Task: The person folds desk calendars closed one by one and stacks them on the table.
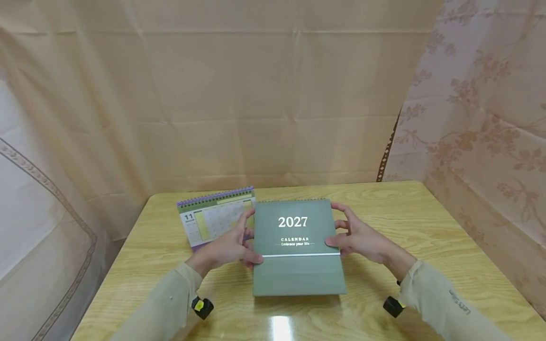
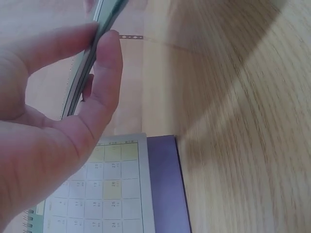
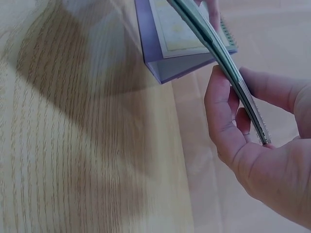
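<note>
A green desk calendar with "2027" on its cover is held up off the table between both hands. My left hand pinches its left edge, thumb on the front and fingers behind. On the opposite edge my right hand grips it the same way. Seen edge-on in the right wrist view, the green calendar looks folded flat, its wire binding near the palm. Behind the left hand stands a second desk calendar with a purple base, showing page 11; the left wrist view shows its purple base on the wood.
The wooden table reaches back to a beige curtain. A pink floral cloth hangs along the right side, and a white cloth along the left.
</note>
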### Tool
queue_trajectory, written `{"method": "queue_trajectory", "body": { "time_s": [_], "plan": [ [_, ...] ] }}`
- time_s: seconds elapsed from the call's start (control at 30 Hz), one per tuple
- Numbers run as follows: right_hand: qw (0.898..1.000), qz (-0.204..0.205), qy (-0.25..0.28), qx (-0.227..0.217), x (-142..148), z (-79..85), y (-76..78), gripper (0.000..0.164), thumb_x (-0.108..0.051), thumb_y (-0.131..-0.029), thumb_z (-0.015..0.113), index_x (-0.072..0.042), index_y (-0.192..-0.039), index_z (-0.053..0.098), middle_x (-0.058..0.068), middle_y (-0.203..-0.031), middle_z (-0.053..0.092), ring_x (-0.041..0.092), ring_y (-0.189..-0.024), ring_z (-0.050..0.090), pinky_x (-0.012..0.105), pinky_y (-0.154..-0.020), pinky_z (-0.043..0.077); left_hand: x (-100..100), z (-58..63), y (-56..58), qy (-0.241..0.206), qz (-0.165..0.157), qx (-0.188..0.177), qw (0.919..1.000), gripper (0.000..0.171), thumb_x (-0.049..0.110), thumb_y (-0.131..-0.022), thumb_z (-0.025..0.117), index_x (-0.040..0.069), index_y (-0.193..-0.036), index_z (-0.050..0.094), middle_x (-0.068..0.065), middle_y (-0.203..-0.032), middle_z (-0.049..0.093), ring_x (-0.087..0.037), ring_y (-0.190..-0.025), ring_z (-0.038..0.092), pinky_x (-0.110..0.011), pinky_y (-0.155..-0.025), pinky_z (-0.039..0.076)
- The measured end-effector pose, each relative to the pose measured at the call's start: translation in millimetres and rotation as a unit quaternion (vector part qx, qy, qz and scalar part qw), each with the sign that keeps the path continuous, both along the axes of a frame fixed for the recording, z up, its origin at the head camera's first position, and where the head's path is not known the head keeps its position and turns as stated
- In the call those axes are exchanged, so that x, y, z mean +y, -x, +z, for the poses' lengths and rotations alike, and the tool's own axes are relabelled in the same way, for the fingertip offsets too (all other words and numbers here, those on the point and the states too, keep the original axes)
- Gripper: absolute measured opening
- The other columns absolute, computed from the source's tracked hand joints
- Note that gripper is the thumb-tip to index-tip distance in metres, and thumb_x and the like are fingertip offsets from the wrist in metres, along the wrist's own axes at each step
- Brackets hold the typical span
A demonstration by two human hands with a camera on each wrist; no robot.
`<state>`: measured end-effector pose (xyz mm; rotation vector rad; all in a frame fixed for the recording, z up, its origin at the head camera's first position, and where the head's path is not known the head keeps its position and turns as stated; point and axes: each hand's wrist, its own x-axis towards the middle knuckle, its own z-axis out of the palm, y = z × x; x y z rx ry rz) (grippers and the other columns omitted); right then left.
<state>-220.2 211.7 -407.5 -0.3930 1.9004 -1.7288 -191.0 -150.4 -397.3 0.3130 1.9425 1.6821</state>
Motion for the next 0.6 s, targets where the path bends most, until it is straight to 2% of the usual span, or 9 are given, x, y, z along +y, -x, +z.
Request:
{"method": "queue_trajectory", "body": {
  "time_s": [0.17,0.3,0.6],
  "plan": [
    [1.0,-0.003,-0.001,-0.007,-0.1,-0.9,0.4,0.1,-0.009,-0.093,0.075,-0.029,-0.16,0.003,0.024,-0.13,0.043,0.036,-0.098,0.067,0.051,-0.079,0.058,-0.4,0.0,0.1,0.001,0.002,-0.001,1.0,0.124,-0.006,-0.079,0.081,0.033,-0.159,-0.005,-0.027,-0.136,0.047,-0.031,-0.084,0.068,-0.057,-0.079,0.057],
    [1.0,-0.002,-0.003,-0.011,0.6,-2.0,0.3,0.099,-0.009,-0.093,0.075,-0.028,-0.16,0.004,0.024,-0.128,0.044,0.036,-0.098,0.067,0.051,-0.078,0.058,-1.4,0.0,0.8,-0.004,-0.002,0.0,1.0,0.123,-0.006,-0.079,0.081,0.034,-0.159,-0.004,-0.024,-0.128,0.053,-0.03,-0.081,0.067,-0.057,-0.078,0.058],
    [1.0,0.011,-0.015,-0.014,1.3,-3.7,-0.1,0.098,-0.004,-0.092,0.072,-0.025,-0.159,0.004,0.025,-0.13,0.04,0.034,-0.102,0.063,0.049,-0.077,0.058,-2.3,-1.0,-0.6,0.018,-0.006,-0.002,0.9998,0.122,-0.003,-0.08,0.082,0.031,-0.16,-0.004,-0.024,-0.133,0.049,-0.033,-0.087,0.068,-0.053,-0.076,0.059]
  ]
}}
